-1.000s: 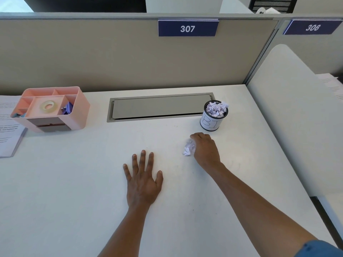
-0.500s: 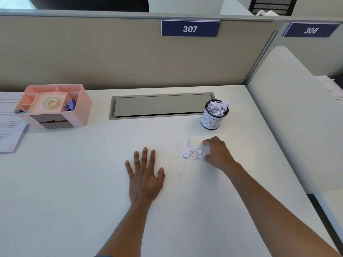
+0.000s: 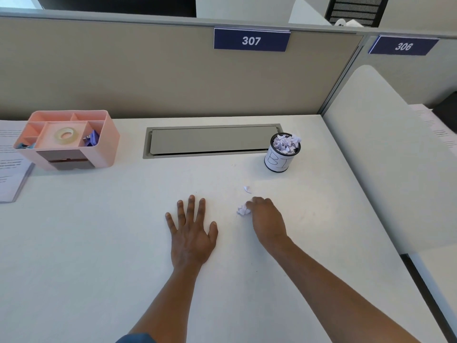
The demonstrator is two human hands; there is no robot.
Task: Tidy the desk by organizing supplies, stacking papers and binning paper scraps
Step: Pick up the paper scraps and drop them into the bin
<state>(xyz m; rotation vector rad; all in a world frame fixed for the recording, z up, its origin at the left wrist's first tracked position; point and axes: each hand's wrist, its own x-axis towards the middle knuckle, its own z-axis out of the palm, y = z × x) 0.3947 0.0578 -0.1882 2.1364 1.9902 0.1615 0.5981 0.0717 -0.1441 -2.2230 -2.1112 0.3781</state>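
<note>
resting flat on the desk (image 3: 99, 243), your left hand (image 3: 191, 233) lies palm down with its fingers straight and spread, pointing away from you toward the partition (image 3: 148, 78); it holds nothing. your right hand (image 3: 265, 220) sits just beside it to the right, knuckles up, fingers curled down round a small clump of paper scraps (image 3: 243, 209) that pokes out at its left edge. the clump is crumpled and has no clear long axis. one loose scrap (image 3: 247, 189) lies on the desk a little beyond your fingertips, apart from the hand, between it and the bin cup (image 3: 279, 159).

that cup stands upright near the right end of the grey cable hatch (image 3: 212, 141), heaped to the rim with crumpled scraps; hand-drawn letters on its white side read "bi", the rest turned out of sight. the hatch's long axis runs left to right, parallel to the partition.

at far left the pink organizer (image 3: 99, 144) stands upright with a tape roll (image 3: 65, 135) lying flat in its middle compartment and purple clips (image 3: 92, 139) in the one to its right. printed papers (image 3: 10, 169) lie beside and partly under it; their text is too small to read. blue signs on the partition read "307" (image 3: 251, 40) and "306" (image 3: 403, 46).
</note>
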